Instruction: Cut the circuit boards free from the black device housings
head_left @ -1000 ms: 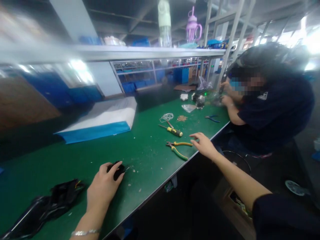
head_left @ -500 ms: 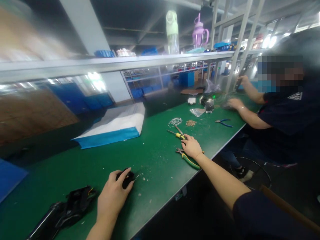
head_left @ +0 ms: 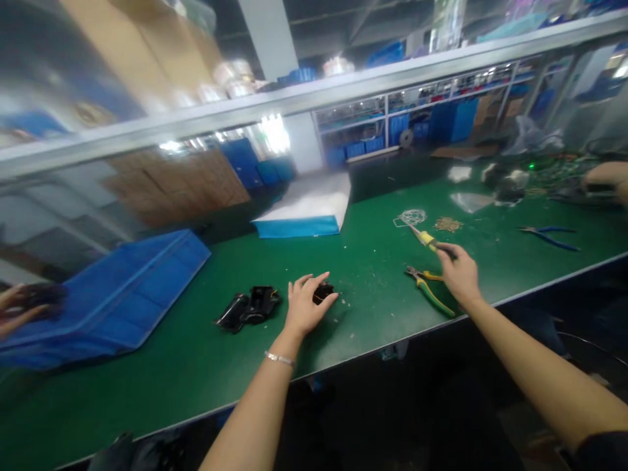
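Note:
My left hand [head_left: 305,306] is curled over a small black part [head_left: 322,292] on the green bench, its fingers hiding much of it. To the left of this hand lies a black plastic housing [head_left: 261,303] with thin wires at one end. My right hand [head_left: 460,271] grips the dark end of a screwdriver [head_left: 430,241] with a yellow and black handle, its tip pointing to the far left. Just beside that hand, diagonal cutters [head_left: 432,292] with green and yellow handles lie with their jaws to the far left.
Beyond the screwdriver are pale rings [head_left: 413,216] and a pile of small screws [head_left: 448,224]. Blue-handled pliers [head_left: 549,237] lie on the right. A white and blue stack [head_left: 299,226] and a blue bin [head_left: 147,288] occupy the left. Other people's hands [head_left: 19,311] show at both edges.
The view has swung left, bringing the blue bin into sight. My right hand has taken up the screwdriver and raised it from the bench. My left hand stays at the black part.

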Motion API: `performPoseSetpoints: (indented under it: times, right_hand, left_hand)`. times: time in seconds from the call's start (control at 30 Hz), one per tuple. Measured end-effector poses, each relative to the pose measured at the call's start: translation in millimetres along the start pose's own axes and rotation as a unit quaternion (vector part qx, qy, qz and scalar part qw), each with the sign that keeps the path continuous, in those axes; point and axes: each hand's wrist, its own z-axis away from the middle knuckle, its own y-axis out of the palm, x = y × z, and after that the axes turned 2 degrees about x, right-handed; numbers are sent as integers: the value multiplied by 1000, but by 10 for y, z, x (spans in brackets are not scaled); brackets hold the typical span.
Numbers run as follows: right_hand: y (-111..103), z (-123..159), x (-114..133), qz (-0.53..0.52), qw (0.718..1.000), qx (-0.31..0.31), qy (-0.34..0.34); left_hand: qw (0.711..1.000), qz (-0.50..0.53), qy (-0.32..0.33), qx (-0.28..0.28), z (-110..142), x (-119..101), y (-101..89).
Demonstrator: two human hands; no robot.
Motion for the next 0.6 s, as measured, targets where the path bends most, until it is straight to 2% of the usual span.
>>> performPoseSetpoints:
  times: [0.03,0.07,0.1,0.13,0.17,0.27,0.33,0.4,0.47,0.6]
  right_hand:
    - [-66,67,67,-103,993,-23,47]
    - [-141,161,151,-217,971,-31,98]
    - [-221,284,247,-325,935,-10,142]
    - [-301,431,352,-406,895,35,179]
    - [-375,599,459,-445,863,94,220]
    - [-521,1157,739,-481,773,244,334]
    - [-531,1501,856,-491,719,311,381]
    - [-480,1767,924,-473,693,362,406]
    - [-402,1941,963,-446,684,396,420]
    - [-268,2090,1007,-444,649,427,447]
  left_hand:
    - [1000,27,-14,-4,-3,-26,-4]
    - [998,58,-26,-5,-8,-50,-7]
    - [995,88,-36,-4,-15,-70,-12]
    - [992,115,-43,-1,-22,-85,-17]
    - [990,134,-47,2,-30,-96,-22]
    - [987,149,-61,-5,-49,-108,-22]
    - [986,138,-81,-38,-52,-116,1]
    - [983,122,-111,-86,-45,-135,49]
    - [977,106,-139,-120,-33,-163,117]
    - [973,101,-164,-124,-17,-186,250]
